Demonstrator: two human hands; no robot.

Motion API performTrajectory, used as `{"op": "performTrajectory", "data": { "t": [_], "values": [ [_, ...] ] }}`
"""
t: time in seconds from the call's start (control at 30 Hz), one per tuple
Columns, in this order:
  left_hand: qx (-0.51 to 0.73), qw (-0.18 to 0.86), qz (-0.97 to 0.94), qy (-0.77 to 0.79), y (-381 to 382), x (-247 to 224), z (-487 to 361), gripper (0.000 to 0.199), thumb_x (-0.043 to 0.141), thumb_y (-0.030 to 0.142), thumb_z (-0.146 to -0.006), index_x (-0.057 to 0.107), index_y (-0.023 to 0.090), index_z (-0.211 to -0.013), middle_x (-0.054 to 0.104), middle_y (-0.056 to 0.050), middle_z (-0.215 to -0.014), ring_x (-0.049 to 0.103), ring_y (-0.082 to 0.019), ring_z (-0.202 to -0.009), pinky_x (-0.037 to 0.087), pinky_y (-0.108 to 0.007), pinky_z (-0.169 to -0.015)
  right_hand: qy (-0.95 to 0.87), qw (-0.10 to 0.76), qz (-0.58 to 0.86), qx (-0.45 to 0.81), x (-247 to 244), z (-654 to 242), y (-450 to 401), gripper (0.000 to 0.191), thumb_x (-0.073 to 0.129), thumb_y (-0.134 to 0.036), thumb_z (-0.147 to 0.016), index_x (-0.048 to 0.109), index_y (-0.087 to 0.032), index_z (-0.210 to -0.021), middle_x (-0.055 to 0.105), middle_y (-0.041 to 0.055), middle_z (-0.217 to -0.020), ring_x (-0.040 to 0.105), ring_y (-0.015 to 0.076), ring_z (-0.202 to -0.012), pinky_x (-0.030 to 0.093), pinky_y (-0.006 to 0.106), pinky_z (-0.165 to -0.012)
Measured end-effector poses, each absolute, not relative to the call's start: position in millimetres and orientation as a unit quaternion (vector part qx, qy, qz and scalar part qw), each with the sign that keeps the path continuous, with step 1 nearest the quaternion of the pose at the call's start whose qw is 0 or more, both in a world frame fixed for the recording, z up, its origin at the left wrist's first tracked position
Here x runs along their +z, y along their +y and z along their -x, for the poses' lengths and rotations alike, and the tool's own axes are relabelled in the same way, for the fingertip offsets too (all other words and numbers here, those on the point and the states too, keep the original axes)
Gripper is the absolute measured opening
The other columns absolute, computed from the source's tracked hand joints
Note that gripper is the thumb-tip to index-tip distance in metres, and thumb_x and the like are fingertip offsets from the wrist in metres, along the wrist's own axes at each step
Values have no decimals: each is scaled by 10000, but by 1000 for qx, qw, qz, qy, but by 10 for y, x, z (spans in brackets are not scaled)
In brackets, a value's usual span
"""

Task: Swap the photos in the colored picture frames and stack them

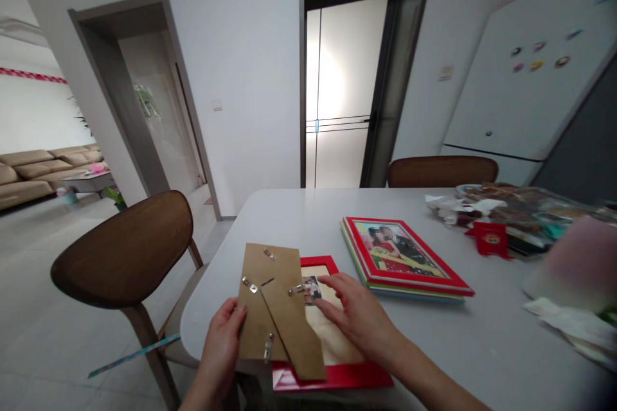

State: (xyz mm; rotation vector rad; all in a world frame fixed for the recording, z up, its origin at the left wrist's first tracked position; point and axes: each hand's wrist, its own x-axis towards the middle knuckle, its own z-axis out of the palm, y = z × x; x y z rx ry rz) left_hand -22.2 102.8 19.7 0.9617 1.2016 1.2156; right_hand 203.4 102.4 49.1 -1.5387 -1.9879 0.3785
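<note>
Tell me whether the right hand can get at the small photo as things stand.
Probably yes: the right hand is right beside the small photo, which shows past the backing board in the left hand.

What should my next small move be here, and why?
Probably settle the small photo with your right hand: that hand is open right beside it, over the red frame, while your left hand holds the brown backing board by its edge, partly overlapping the frame.
</note>
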Motion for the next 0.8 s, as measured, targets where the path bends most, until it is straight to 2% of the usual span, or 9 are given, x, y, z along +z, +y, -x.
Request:
{"op": "performTrajectory", "data": {
  "t": [0.13, 0.2, 0.33, 0.43, 0.5, 0.57, 0.67, 0.8],
  "values": [
    [504, 516, -404, 563, 1042, 137, 719, 270, 584, 358, -613, 535, 151, -780, 643, 10, -594, 602, -168, -534, 435, -240, -494, -690, 208, 685, 110, 200, -2303, 1088, 398, 458, -309, -717, 518, -134, -1070, 579, 125, -965, 552, 218, -843, 397, 305, -732],
    [492, 491, -411, 590, 1048, 100, 893, 240, 571, 332, -612, 530, 154, -767, 636, 13, -579, 600, -168, -530, 435, -242, -498, -683, 192, 696, 112, 92, -2355, 1113, 427, 458, -275, -704, 487, -123, -1101, 578, 135, -1002, 553, 222, -877, 390, 296, -751],
    [463, 432, -441, 636, 1096, 52, 1076, 249, 570, 290, -592, 534, 149, -794, 629, -2, -582, 606, -203, -571, 461, -298, -562, -690, 213, 681, 122, 31, -2336, 1169, 435, 424, -157, -670, 468, -113, -1101, 583, 139, -1028, 547, 211, -931, 377, 274, -786],
    [462, 347, -475, 664, 1133, 50, 1103, 356, 595, 265, -558, 533, 154, -890, 638, -35, -733, 593, -267, -800, 437, -391, -751, -658, 261, 689, 152, 86, -2317, 1185, 462, 431, -137, -632, 456, -80, -1090, 584, 165, -1017, 563, 232, -895, 386, 302, -782],
    [452, 223, -542, 672, 1123, 65, 1009, 413, 585, 268, -568, 524, 144, -957, 599, -86, -956, 491, -296, -1011, 336, -436, -899, -608, 323, 682, 246, 152, -2307, 1158, 516, 425, -141, -626, 402, -79, -1138, 613, 150, -945, 592, 224, -800, 418, 315, -726],
    [422, 105, -622, 651, 1061, 89, 769, 431, 539, 285, -626, 501, 109, -1018, 514, -139, -1116, 407, -298, -1103, 274, -460, -954, -526, 397, 631, 410, 237, -2283, 1098, 604, 408, -150, -637, 283, -123, -1227, 642, 92, -843, 612, 200, -677, 452, 318, -643],
    [390, 99, -716, 571, 876, 133, 169, 435, 464, 270, -726, 422, 100, -1124, 438, -167, -1213, 386, -267, -1135, 326, -470, -932, -385, 475, 513, 602, 394, -2214, 983, 745, 448, -186, -654, 83, -220, -1303, 654, 29, -788, 619, 190, -612, 475, 343, -605],
    [364, 97, -834, 404, 643, 222, -593, 650, 587, 241, -654, 306, 144, -1231, 337, -152, -1306, 308, -283, -1191, 353, -458, -930, -336, 519, 442, 649, 571, -2130, 879, 834, 550, -200, -617, 89, -263, -1309, 657, 5, -783, 618, 182, -658, 472, 339, -654]
  ]
}}
